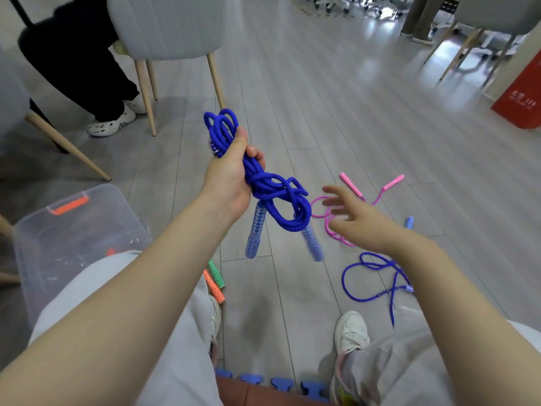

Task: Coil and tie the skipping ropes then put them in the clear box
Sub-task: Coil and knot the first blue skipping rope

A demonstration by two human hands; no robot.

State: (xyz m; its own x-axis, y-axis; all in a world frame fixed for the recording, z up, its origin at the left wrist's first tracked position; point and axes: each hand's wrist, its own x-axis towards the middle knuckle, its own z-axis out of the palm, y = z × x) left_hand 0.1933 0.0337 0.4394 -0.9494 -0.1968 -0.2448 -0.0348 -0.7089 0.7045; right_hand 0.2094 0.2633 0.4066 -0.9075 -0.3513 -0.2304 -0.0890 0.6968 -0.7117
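One rope tied, at least three left to go

One blue skipping rope [275, 197] looks finished — it is bundled into loops with a wrap knotted round its middle, and its two patterned handles hang below the knot. The left hand [231, 174] grips the bundle just above that knot, fingers curled round the strands, holding it up in the air to the right of the clear box [73, 230]. The right hand [351, 218] holds nothing; its fingers are spread and loose, blurred, stretched out farther right of the box and apart from the bundle.

The clear box sits on the floor at the person's left knee, lid off as far as I can tell, with orange latches. Whether any rope already lies inside is hard to say — the wall is hazy and the leg covers part of it.

Judging by this, the tied bundle has yet to go into the box. Uncoiled ropes remain on the floor, all to the right of the box: a pink rope [330, 227] sprawled loose beyond the right hand, a thin purple rope [374, 276] tangled near the right shoe, and an orange handle [215, 288] beside a green handle [216, 273] close to the box, their cords hidden by the leg.
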